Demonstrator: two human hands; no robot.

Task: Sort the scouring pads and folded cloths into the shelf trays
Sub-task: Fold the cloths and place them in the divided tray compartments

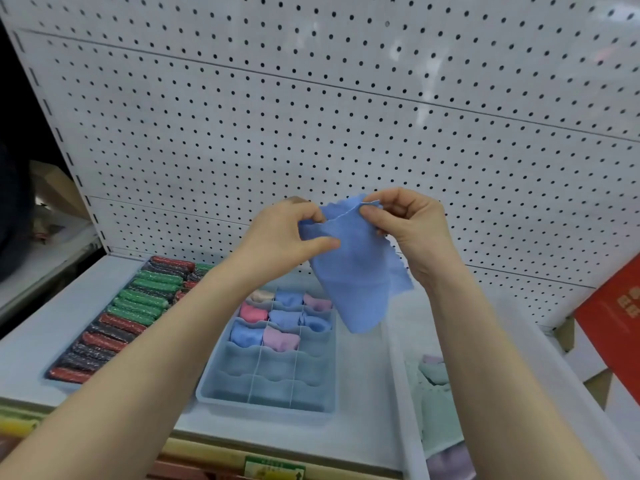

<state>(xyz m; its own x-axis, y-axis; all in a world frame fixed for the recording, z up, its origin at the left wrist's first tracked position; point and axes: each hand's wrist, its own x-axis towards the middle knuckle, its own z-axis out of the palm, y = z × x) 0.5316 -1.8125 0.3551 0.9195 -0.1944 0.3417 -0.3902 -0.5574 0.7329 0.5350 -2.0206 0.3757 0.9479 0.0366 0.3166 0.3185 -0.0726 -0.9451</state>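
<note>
While left hand point(291, 233) & right hand point(408, 226) pinch the thin blue scallop-edged cloth point(353, 271) at frame centre, it hangs over the pale-blue divided plastic tray point(270, 396) w/ folded cloths.

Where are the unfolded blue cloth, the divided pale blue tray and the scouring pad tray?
Unfolded blue cloth point(353, 271), head view, centre.
Divided pale blue tray point(266, 405), head view, front wall.
Scouring pad tray point(62, 382), head view, front corner.

Shop shelf bay in front of me, white pegboard behind.
White pegboard back panel point(346, 98) fills most of my view, slotted upright point(45, 109) at its left edge. Pale shelf deck point(52, 327) below, green price tag point(275, 471) on its front lip. Red carton point(613, 306) and cardboard at right; dim aisle at left.
</note>
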